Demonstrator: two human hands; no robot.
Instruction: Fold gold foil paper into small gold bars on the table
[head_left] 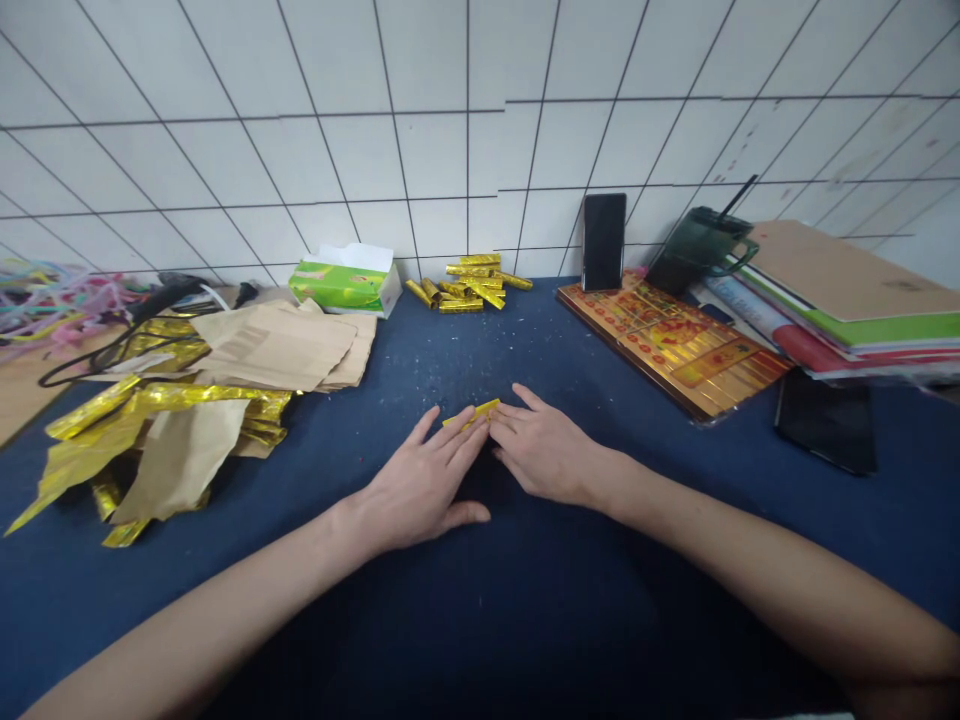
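A small gold foil roll (pixel 489 407) lies on the blue tabletop, partly covered by my fingers. My left hand (pixel 420 485) is palm down over its left part, fingers stretched out and thumb spread toward me. At the right end, my right hand (pixel 547 450) has bent fingers closed on the roll, with one finger lifted away at the far side. The fingertips of both hands nearly meet. Beyond them, against the wall, several finished-looking gold foil rolls (pixel 469 288) lie in a loose pile. How the roll's underside sits is hidden.
At left are brown paper pieces (pixel 277 345), crumpled gold foil (pixel 82 450) and a green tissue pack (pixel 341 283). To the right, a phone (pixel 604 240) stands upright by a gold-and-red printed pack (pixel 675 350). Behind are a dark mug (pixel 694 250), stacked books (pixel 855 270) and a black flat object (pixel 825 420).
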